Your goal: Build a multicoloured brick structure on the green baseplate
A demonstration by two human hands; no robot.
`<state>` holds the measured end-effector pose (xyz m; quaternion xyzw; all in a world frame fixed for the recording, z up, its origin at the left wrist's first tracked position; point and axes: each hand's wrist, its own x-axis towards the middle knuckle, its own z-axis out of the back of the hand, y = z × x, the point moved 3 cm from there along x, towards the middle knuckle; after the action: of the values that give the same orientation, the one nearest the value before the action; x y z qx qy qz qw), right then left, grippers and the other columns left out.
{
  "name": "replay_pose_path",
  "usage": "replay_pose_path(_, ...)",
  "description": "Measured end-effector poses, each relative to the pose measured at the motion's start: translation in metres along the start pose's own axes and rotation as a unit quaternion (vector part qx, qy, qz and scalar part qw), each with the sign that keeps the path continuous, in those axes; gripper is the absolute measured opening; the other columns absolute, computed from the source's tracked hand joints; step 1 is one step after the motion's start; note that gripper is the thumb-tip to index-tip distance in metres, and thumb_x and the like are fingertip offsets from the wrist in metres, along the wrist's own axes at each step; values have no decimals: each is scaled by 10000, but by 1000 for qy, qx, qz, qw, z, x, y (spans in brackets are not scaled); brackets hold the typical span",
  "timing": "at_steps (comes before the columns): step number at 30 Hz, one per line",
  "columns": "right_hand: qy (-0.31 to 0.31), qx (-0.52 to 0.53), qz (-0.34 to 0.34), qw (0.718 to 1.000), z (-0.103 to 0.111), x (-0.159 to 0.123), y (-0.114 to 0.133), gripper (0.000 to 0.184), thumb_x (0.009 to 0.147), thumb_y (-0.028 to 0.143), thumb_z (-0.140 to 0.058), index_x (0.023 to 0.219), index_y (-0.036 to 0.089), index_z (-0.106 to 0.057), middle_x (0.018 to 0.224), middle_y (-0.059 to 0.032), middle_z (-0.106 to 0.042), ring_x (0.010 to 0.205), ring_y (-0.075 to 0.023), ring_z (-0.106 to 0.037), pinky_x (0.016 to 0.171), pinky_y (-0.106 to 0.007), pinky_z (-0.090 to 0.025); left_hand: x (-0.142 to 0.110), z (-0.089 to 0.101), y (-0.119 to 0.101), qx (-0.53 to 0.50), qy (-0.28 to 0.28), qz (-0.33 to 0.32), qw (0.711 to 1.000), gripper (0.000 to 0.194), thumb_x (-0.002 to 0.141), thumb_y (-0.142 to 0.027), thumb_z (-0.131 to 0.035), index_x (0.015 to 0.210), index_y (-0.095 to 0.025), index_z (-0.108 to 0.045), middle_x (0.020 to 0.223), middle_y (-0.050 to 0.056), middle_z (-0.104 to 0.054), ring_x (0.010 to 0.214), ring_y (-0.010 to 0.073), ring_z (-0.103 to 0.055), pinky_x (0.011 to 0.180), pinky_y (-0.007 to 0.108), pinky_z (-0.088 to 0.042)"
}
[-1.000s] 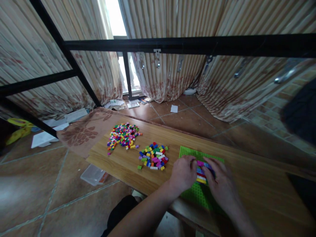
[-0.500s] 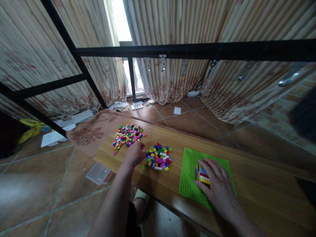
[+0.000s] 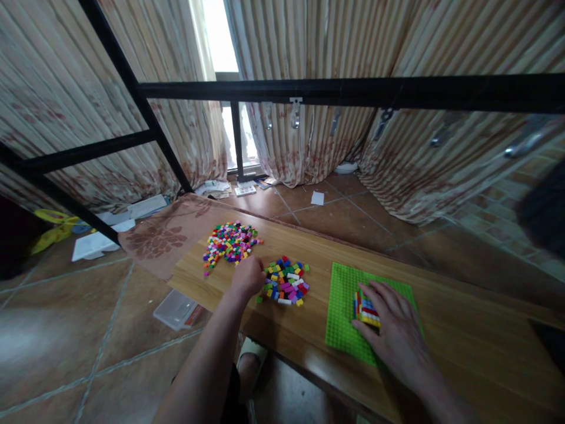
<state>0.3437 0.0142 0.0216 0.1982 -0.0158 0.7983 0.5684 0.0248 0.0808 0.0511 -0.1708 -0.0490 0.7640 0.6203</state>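
My left hand (image 3: 248, 277) is closed, its curled fingers at the left edge of a loose pile of coloured toy bricks (image 3: 289, 282); whatever may be in the fingertips is hidden. My right hand (image 3: 395, 330) rests over a green studded baseplate (image 3: 342, 288). Its thumb and fingers lie around a small striped brick structure (image 3: 368, 312) with red, white, blue and yellow rows, partly covered by the hand. A second heap of smaller mixed pieces (image 3: 232, 240) lies behind my left hand.
The wooden board (image 3: 282, 330) carries the bricks and baseplate. A clear plastic box (image 3: 175, 309) is on the tiled floor to the left. A black metal frame (image 3: 335, 93) with hanging hooks crosses in front of the curtains (image 3: 304, 41). Papers (image 3: 148, 207) lie on the floor behind.
My left hand has shifted slightly right and stays closed beside the brick pile. The right hand keeps its place on the brick structure. The whole view has moved a little.
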Motion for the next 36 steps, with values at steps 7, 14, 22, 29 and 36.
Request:
replay_pose_path(7,-4,2,2,1000,1,1,1,622,811,415,-574,1381,246,-392,1366,-108,-471,1286,-328,-390,1037,-528,-322,2,-1,-5,14,-1,19,1000,257,686,-126,-537,855,-172,-725,953,122,-727,929,237,-660,760,280,-480)
replay_pose_path(14,0,20,-13,1000,6,3,6,618,807,375,-591,1379,258,-388,1366,-104,-472,1295,-327,-383,1040,-542,-324,2,1,-8,21,8,23,999,296,685,-123,-523,885,-184,-732,965,120,-731,933,245,-662,754,291,-480)
replay_pose_path(22,6,59,-37,998,12,3,6,685,752,324,-664,1378,265,-394,1384,-100,-454,1277,-316,-403,1053,-537,-326,1,13,-3,-29,-27,1,999,306,698,-161,-536,933,-170,-732,926,94,-738,833,211,-663,686,252,-455)
replay_pose_path(29,13,86,-56,995,23,6,12,717,713,284,-709,1365,265,-411,1398,-94,-441,1288,-309,-393,1072,-533,-313,-5,17,-25,-305,11,-77,949,285,630,-196,-576,864,-125,-722,742,37,-700,590,141,-586,544,230,-422)
replay_pose_path(36,-13,158,-60,986,39,8,16,669,746,347,-696,1354,284,-424,1388,-80,-448,1289,-285,-396,1068,-512,-340,-38,-2,-81,-556,191,-96,803,237,618,-231,-663,836,-143,-690,595,-20,-610,489,84,-488,495,208,-381)
